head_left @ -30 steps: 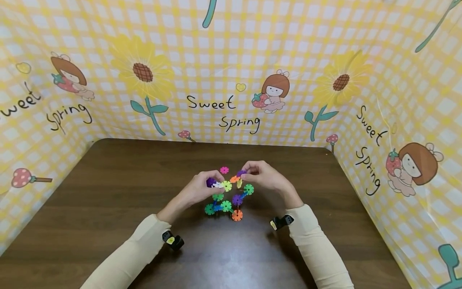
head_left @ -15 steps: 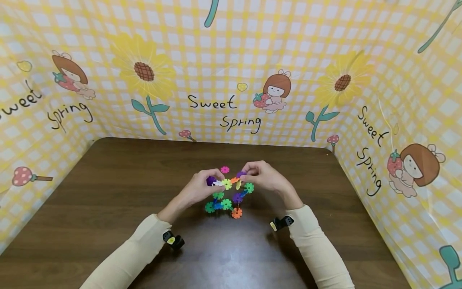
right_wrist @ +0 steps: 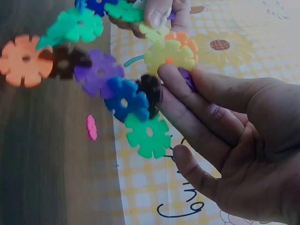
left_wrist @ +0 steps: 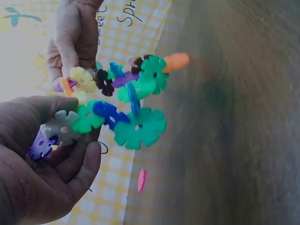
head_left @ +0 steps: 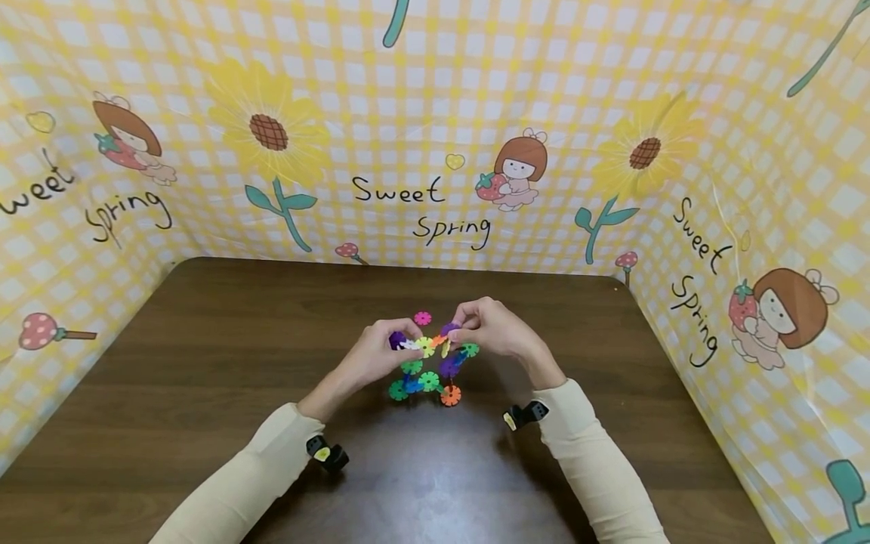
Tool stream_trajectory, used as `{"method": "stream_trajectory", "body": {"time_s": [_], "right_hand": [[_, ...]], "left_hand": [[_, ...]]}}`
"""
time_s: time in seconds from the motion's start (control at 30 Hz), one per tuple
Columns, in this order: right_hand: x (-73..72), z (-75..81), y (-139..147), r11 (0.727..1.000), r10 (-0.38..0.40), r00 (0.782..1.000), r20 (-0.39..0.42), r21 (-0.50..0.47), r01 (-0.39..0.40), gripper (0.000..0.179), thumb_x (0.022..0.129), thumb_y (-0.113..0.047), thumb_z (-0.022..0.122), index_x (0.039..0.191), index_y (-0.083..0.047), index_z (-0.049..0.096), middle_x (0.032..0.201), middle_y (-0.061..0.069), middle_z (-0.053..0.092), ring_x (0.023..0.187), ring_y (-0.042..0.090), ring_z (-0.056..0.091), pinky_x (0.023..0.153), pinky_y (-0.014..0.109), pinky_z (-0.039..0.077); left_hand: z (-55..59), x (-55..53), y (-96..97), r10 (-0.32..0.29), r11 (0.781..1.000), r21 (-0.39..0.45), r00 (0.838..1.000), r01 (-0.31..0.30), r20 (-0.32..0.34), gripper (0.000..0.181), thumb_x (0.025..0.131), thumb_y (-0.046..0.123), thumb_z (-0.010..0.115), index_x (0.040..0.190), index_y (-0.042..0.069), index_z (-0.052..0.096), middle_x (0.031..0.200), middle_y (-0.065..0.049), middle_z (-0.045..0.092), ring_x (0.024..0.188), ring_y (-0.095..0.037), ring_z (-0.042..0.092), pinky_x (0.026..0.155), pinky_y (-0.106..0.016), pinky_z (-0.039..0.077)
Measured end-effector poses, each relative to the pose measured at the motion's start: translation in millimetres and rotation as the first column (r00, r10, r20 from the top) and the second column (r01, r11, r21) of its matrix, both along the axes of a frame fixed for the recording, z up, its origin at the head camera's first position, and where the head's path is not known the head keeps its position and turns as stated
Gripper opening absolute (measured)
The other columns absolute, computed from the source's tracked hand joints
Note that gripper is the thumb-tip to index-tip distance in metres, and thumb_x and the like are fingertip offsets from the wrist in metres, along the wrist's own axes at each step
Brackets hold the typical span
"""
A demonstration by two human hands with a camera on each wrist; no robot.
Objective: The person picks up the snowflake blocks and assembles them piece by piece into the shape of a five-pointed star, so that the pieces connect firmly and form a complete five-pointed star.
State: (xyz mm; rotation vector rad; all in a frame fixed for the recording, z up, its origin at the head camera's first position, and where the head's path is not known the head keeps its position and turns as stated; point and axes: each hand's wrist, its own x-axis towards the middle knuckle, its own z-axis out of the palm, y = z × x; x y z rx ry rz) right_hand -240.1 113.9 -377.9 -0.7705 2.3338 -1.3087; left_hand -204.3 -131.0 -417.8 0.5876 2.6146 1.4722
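Note:
Slotted plastic snowflake discs are joined into a bent chain held up between both hands. In the head view my left hand (head_left: 377, 351) pinches the chain's left part by a white disc (left_wrist: 63, 129) and a light yellow disc (right_wrist: 153, 33). A purple disc (left_wrist: 41, 146) shows beside the left fingers. My right hand (head_left: 495, 331) pinches another purple disc (right_wrist: 187, 78) between thumb and fingers, beside an orange disc (right_wrist: 183, 42) and a yellow disc (right_wrist: 169, 57). Green, blue, black and purple discs hang toward the body, with an orange disc (head_left: 451, 396) lowest.
A loose pink disc (head_left: 423, 318) lies on the brown wooden table (head_left: 204, 423) beyond the hands. Yellow checked cloth (head_left: 408, 113) with printed flowers and lettering walls the table's back and sides. Each wrist wears a small black camera.
My right hand has shifted slightly left toward the left hand, with its purple disc. The hanging discs have swung a little up and right. The left hand stays nearly still.

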Motion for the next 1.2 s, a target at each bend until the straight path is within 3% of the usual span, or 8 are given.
{"method": "stream_trajectory", "body": {"time_s": [0.17, 0.33, 0.47, 0.6, 0.8, 0.97, 1.1, 1.2], "right_hand": [[-5.4, -1.9, 0, 0.999, 0.03, 0.999, 0.034, -0.024, -0.03, 0.008, 0.095, -0.01, 0.069, 0.094, -0.001, 0.068, 0.083, 0.009, 0.075, 0.082, 0.028, 0.073, 0.076, 0.04, 0.057], [-11.3, -2.3, -5, 0.996, 0.081, 0.994, 0.073, -0.029, -0.079, 0.009, 0.096, -0.01, 0.068, 0.097, -0.001, 0.071, 0.084, 0.01, 0.075, 0.082, 0.029, 0.073, 0.082, 0.044, 0.057], [-17.4, -3.3, -12, 0.991, 0.137, 0.989, 0.048, 0.002, -0.137, 0.008, 0.095, -0.01, 0.07, 0.095, -0.001, 0.072, 0.081, 0.008, 0.075, 0.079, 0.032, 0.073, 0.078, 0.044, 0.057], [-24.6, -7.0, -19, 0.982, 0.188, 0.982, 0.033, 0.008, -0.188, 0.012, 0.097, -0.012, 0.068, 0.095, -0.002, 0.072, 0.081, 0.008, 0.075, 0.079, 0.034, 0.071, 0.078, 0.048, 0.056], [-40.0, -16.8, -27, 0.994, 0.111, 0.993, 0.039, -0.028, -0.11, 0.026, 0.104, -0.019, 0.057, 0.098, 0.002, 0.072, 0.082, 0.007, 0.073, 0.076, 0.029, 0.069, 0.082, 0.053, 0.054], [-54.9, -29.8, -33, 0.998, 0.058, 0.997, 0.06, -0.038, -0.055, 0.025, 0.103, -0.012, 0.057, 0.108, 0.011, 0.068, 0.085, 0.012, 0.073, 0.074, 0.024, 0.07, 0.078, 0.047, 0.057], [-69.2, -44.5, -40, 0.998, -0.035, 0.999, 0.012, 0.046, 0.035, 0.021, 0.1, -0.01, 0.061, 0.113, 0.005, 0.07, 0.083, 0.012, 0.071, 0.071, 0.023, 0.067, 0.071, 0.039, 0.057], [-78.7, -56.2, -47, 0.982, -0.105, 0.994, -0.042, 0.156, 0.11, 0.021, 0.097, -0.014, 0.067, 0.116, -0.005, 0.072, 0.088, 0.008, 0.07, 0.075, 0.021, 0.064, 0.07, 0.034, 0.054]], "left_hand": [[1.5, -1.1, -2.2, -0.039, 0.998, -0.042, 0.999, 0.04, 0.018, 0.018, 0.088, 0.019, 0.079, 0.1, 0.014, 0.068, 0.1, -0.003, 0.067, 0.087, -0.022, 0.06, 0.073, -0.034, 0.053], [1.7, -2.4, -4.4, -0.094, 0.994, -0.055, 0.992, 0.099, 0.084, 0.031, 0.087, 0.025, 0.08, 0.111, 0.012, 0.066, 0.094, -0.002, 0.069, 0.081, -0.018, 0.064, 0.07, -0.033, 0.054], [0.8, -3.6, -2.2, -0.138, 0.988, -0.046, 0.983, 0.144, 0.119, 0.036, 0.09, 0.031, 0.077, 0.116, 0.009, 0.065, 0.088, -0.001, 0.071, 0.076, -0.016, 0.066, 0.067, -0.033, 0.055], [0.5, -4.2, 1.1, -0.142, 0.989, -0.017, 0.981, 0.146, 0.133, 0.036, 0.092, 0.035, 0.074, 0.113, 0.007, 0.067, 0.082, -0.003, 0.072, 0.069, -0.018, 0.067, 0.062, -0.035, 0.056], [1.2, -2.3, -0.4, -0.122, 0.992, -0.012, 0.982, 0.125, 0.146, 0.032, 0.093, 0.033, 0.073, 0.108, 0.005, 0.067, 0.081, -0.004, 0.072, 0.066, -0.018, 0.066, 0.061, -0.035, 0.056], [1.5, -2.2, -4.8, -0.098, 0.994, -0.035, 0.987, 0.103, 0.128, 0.031, 0.093, 0.034, 0.073, 0.107, 0.006, 0.068, 0.087, -0.004, 0.071, 0.073, -0.017, 0.066, 0.067, -0.033, 0.056], [1.5, -2.6, -9.4, -0.078, 0.995, -0.05, 0.989, 0.085, 0.127, 0.032, 0.093, 0.034, 0.072, 0.108, 0.006, 0.067, 0.091, -0.004, 0.069, 0.077, -0.017, 0.065, 0.07, -0.032, 0.055], [0.8, -2.3, -12.8, -0.086, 0.994, -0.052, 0.988, 0.093, 0.127, 0.033, 0.093, 0.033, 0.072, 0.113, 0.008, 0.066, 0.091, -0.004, 0.068, 0.077, -0.017, 0.064, 0.07, -0.033, 0.055]]}}
